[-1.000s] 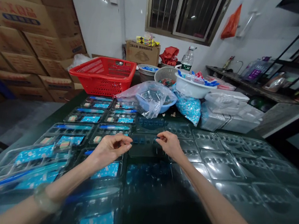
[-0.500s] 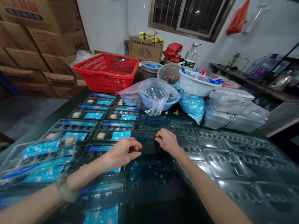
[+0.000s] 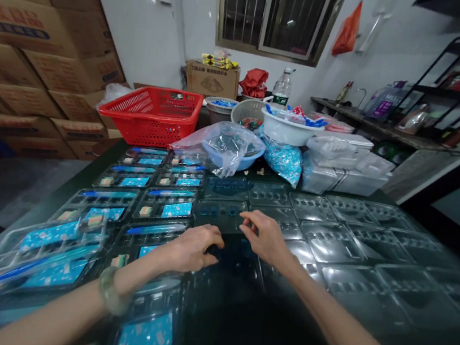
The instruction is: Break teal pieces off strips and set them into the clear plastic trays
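My left hand (image 3: pixel 197 249) hovers above the dark table, beside a filled clear tray. Its thumb and fingers are curved and apart, with nothing visible between them. To the right, my right hand (image 3: pixel 264 235) has its index finger and thumb slightly apart near the right edge of a clear compartment tray (image 3: pixel 218 212), which holds small dark-blue pieces. Whether the fingertips touch this tray, I cannot make out. Filled trays on the left hold blue pens (image 3: pixel 156 229), blue patterned packets (image 3: pixel 177 209) and small striped blocks (image 3: pixel 146 211).
Rows of clear trays (image 3: pixel 327 242) cover the table's right side. Behind them stand a red plastic basket (image 3: pixel 151 127), a plastic-covered blue basin (image 3: pixel 232 158), a white basin (image 3: pixel 289 130) and wrapped stacks of clear plastic (image 3: pixel 341 174). Cardboard boxes (image 3: pixel 33 76) are piled at the left.
The view has shifted, so the scene sits further left. My left hand has come nearer and to the right. My right hand's index finger and thumb have spread apart.
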`<state>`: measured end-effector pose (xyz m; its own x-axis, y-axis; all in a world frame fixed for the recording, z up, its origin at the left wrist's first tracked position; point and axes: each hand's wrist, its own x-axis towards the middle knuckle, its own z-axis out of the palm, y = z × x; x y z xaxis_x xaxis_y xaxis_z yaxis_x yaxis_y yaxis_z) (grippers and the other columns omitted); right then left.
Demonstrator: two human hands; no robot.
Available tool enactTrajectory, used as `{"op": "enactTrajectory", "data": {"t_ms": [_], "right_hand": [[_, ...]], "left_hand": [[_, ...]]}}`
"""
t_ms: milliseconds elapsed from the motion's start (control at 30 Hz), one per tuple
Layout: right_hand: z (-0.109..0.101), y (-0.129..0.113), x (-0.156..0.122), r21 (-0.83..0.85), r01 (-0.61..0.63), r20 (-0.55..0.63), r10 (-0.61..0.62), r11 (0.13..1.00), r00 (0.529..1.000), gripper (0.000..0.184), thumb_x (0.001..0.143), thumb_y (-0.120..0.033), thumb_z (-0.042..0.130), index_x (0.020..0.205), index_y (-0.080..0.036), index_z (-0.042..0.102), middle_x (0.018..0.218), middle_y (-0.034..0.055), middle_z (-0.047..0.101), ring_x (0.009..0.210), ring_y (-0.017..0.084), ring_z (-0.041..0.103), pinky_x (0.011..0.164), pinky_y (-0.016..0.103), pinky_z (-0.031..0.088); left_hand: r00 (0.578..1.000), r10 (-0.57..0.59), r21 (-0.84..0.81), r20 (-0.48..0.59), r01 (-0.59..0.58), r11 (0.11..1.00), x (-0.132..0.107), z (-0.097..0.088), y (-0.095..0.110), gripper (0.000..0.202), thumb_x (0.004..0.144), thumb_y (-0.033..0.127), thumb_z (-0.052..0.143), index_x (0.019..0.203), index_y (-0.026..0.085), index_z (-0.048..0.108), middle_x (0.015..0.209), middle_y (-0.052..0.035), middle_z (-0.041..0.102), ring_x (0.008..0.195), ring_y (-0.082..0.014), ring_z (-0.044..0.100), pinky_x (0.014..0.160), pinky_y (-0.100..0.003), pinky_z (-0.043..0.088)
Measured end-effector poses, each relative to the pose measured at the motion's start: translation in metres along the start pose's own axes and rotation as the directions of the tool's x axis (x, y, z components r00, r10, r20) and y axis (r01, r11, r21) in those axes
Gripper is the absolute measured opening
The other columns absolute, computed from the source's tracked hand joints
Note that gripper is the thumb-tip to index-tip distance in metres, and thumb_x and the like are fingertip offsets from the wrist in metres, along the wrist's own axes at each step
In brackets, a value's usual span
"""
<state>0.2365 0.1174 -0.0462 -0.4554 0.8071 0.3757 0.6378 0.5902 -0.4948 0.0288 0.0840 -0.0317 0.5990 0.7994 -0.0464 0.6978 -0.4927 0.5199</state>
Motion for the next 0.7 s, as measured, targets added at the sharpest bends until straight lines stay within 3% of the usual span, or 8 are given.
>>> {"op": "enactTrajectory", "data": {"t_ms": [133,200,400,600,700], "right_hand": [[0.004,-0.010,-0.026,0.145,-0.026,0.008,0.025,0.989,1.000,0.022,0.080,-0.017,0.048,0.100,-0.023,0.055,0.083,0.0010,0.057,0.073,0.013,0.052,0.066,0.025,0.039],[0.008,-0.017,-0.032,0.179,-0.043,0.028,0.039,0.983,0.999,0.022,0.079,-0.016,0.049,0.100,-0.023,0.055,0.083,0.0005,0.057,0.069,0.012,0.052,0.065,0.024,0.040],[0.020,-0.029,-0.034,0.095,-0.011,0.058,0.005,0.995,0.998,0.017,0.076,-0.016,0.054,0.092,-0.023,0.056,0.084,-0.0002,0.056,0.081,0.014,0.052,0.069,0.024,0.039],[0.021,-0.027,-0.035,0.045,-0.026,0.054,0.024,0.999,0.998,0.018,0.076,-0.016,0.053,0.093,-0.023,0.056,0.086,0.0002,0.057,0.084,0.014,0.051,0.072,0.025,0.039],[0.018,-0.030,-0.036,0.062,-0.018,0.059,0.015,0.998,0.998,0.019,0.077,-0.017,0.052,0.095,-0.023,0.055,0.087,0.0001,0.056,0.083,0.014,0.051,0.071,0.024,0.039]], "left_hand": [[0.999,-0.025,-0.014,-0.036,0.025,1.000,-0.005,0.003,0.005,0.005,0.069,0.018,0.055,0.074,0.019,0.057,0.090,-0.0023,0.055,0.081,-0.0171,0.053,0.072,-0.026,0.040],[0.998,-0.034,-0.022,-0.048,0.033,0.999,-0.006,0.004,0.007,0.006,0.071,0.015,0.050,0.070,0.018,0.055,0.086,-0.0015,0.055,0.077,-0.0149,0.053,0.069,-0.025,0.040],[0.996,-0.051,-0.026,-0.078,0.049,0.998,-0.006,0.007,0.009,0.024,0.070,0.014,0.051,0.092,0.021,0.057,0.089,-0.0017,0.056,0.079,-0.0159,0.053,0.071,-0.026,0.039],[0.991,-0.081,-0.013,-0.109,0.080,0.997,-0.005,0.011,0.008,0.007,0.069,0.015,0.051,0.072,0.018,0.057,0.078,-0.0001,0.053,0.071,-0.0143,0.051,0.064,-0.024,0.038],[0.989,-0.098,-0.026,-0.110,0.095,0.995,-0.005,0.010,0.005,0.009,0.071,0.014,0.046,0.069,0.017,0.054,0.070,0.0013,0.053,0.063,-0.0121,0.051,0.059,-0.022,0.038]]}}
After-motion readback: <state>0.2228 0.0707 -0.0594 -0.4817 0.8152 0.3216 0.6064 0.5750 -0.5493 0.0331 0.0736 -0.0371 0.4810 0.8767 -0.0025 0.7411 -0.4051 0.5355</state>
